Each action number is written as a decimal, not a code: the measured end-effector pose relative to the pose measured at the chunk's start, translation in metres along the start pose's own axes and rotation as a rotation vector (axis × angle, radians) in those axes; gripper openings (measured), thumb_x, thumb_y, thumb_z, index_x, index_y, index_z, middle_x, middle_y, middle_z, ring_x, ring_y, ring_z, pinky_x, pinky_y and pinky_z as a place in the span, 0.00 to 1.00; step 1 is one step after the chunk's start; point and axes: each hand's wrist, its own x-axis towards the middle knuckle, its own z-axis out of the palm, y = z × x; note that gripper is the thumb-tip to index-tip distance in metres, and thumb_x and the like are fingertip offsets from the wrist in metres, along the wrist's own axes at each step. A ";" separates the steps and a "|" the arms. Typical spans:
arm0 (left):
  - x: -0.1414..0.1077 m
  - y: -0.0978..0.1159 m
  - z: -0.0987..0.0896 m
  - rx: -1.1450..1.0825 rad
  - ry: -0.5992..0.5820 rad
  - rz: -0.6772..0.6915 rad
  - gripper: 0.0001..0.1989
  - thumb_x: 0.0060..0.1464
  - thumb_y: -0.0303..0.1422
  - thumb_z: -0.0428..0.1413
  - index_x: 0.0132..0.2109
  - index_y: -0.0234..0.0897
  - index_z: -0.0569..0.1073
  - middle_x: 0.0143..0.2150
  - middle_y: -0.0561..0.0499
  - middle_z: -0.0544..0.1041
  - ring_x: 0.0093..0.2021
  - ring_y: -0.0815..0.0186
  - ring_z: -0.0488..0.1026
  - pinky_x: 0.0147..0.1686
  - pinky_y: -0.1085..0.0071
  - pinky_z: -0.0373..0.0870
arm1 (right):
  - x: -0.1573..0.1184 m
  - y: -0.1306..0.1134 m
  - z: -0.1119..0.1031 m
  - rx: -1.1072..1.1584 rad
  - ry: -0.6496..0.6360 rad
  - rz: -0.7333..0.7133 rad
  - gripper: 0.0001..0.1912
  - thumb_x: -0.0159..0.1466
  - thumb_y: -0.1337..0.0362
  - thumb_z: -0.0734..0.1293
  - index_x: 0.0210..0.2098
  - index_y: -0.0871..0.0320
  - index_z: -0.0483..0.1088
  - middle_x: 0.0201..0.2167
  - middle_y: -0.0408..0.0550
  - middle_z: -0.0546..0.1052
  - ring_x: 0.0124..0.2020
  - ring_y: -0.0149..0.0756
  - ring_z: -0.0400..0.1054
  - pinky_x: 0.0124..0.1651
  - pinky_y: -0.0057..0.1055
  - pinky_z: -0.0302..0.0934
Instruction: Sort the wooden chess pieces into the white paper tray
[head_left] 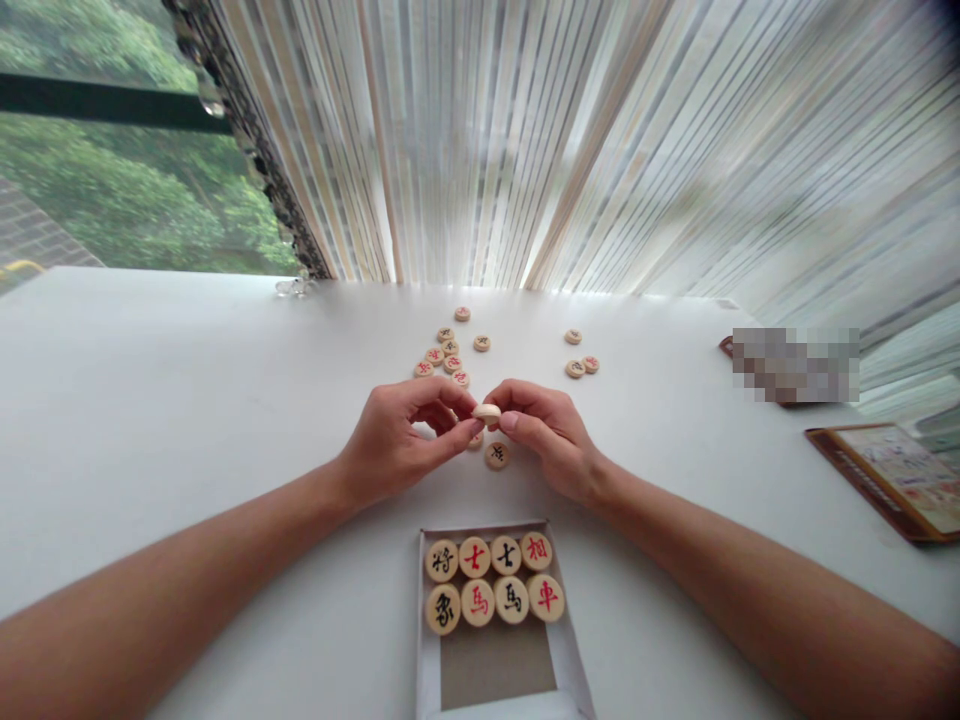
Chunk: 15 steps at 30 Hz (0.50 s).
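Note:
Between the fingertips of my left hand [409, 435] and my right hand [547, 430] a round wooden xiangqi piece [487, 413] is pinched, held tilted above the table. Its marking cannot be made out. Just below lies a piece with a black character [496, 456], and another piece [475, 441] is partly hidden by my left fingers. Nearer to me stands an open white cardboard box [430, 660]. Its far part holds two rows of pieces, face up, with red and black characters, such as the red horse piece [478, 602]. Brown bottom shows in its near part.
Several loose pieces [451, 364] lie beyond my hands, and a small group [575, 368] sits farther right. A brown-edged card [889, 480] and a blurred-out item [795, 365] are at the right. Striped curtains [480, 150] hang behind the white table [187, 400].

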 end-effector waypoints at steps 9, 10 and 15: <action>-0.002 0.002 0.000 0.213 0.021 0.281 0.05 0.57 0.20 0.65 0.39 0.32 0.80 0.32 0.52 0.81 0.28 0.74 0.77 0.31 0.81 0.76 | 0.003 -0.012 -0.003 -0.077 -0.060 0.035 0.15 0.68 0.54 0.74 0.42 0.61 0.79 0.28 0.45 0.77 0.26 0.30 0.65 0.28 0.27 0.58; -0.002 0.001 -0.001 0.214 0.022 0.297 0.06 0.57 0.19 0.64 0.39 0.32 0.79 0.32 0.52 0.80 0.28 0.74 0.77 0.31 0.81 0.76 | 0.003 -0.015 -0.006 -0.107 -0.085 0.031 0.15 0.66 0.55 0.75 0.42 0.62 0.79 0.26 0.43 0.75 0.25 0.29 0.63 0.27 0.26 0.57; -0.004 -0.003 -0.002 0.208 -0.003 0.344 0.06 0.57 0.19 0.63 0.40 0.33 0.78 0.34 0.52 0.79 0.28 0.74 0.77 0.31 0.80 0.76 | 0.004 -0.034 -0.016 -0.338 -0.158 -0.007 0.13 0.66 0.58 0.75 0.43 0.62 0.82 0.23 0.40 0.72 0.24 0.27 0.60 0.26 0.25 0.57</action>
